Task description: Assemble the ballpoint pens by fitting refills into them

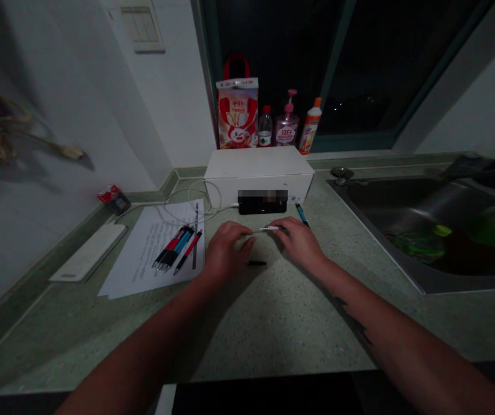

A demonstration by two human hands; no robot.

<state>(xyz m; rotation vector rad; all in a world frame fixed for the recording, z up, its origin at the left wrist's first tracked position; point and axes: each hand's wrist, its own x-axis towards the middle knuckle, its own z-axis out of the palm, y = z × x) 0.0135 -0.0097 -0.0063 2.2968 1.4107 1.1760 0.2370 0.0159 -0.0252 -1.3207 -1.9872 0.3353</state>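
left hand (228,249) and right hand (300,243) pinch a white pen (265,229) between them.

Free bench (351,311) runs from my right grip (299,245) to the steel sink (424,219); ahead, the black phone (262,204) and white box (258,164) block me; pens (173,248) on paper (143,259) crowd my left grip (228,248).

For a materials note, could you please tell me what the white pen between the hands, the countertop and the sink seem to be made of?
The white pen seems smooth plastic from its even sheen, though small in view. The countertop looks like satin composite stone, with fine flecks in green. The sink looks like stainless steel, its wall softly reflective.
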